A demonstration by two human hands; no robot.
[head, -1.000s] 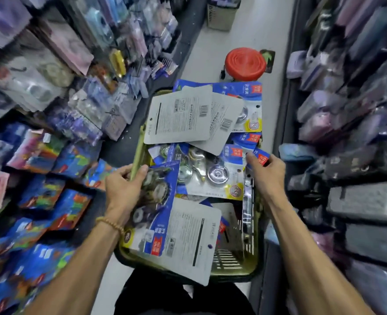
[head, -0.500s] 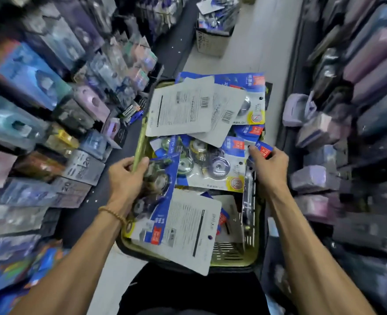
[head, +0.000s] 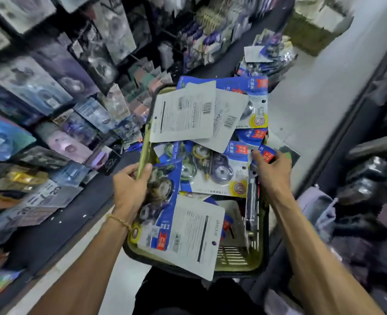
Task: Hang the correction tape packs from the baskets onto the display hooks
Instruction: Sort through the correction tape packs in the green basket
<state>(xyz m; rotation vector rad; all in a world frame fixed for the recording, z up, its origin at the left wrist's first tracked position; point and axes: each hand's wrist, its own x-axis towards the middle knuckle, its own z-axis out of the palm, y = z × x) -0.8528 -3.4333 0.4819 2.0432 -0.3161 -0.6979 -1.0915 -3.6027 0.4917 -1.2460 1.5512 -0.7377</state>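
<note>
The person has a green basket up in both hands in the shop aisle. The left hand has its grip clenched round the basket's left rim, a bead bracelet on that wrist. The right hand grips the right rim, fingers curled over a blue pack there. Correction tape packs lie heaped inside, some face down. Blurred shelves run along the left.
</note>
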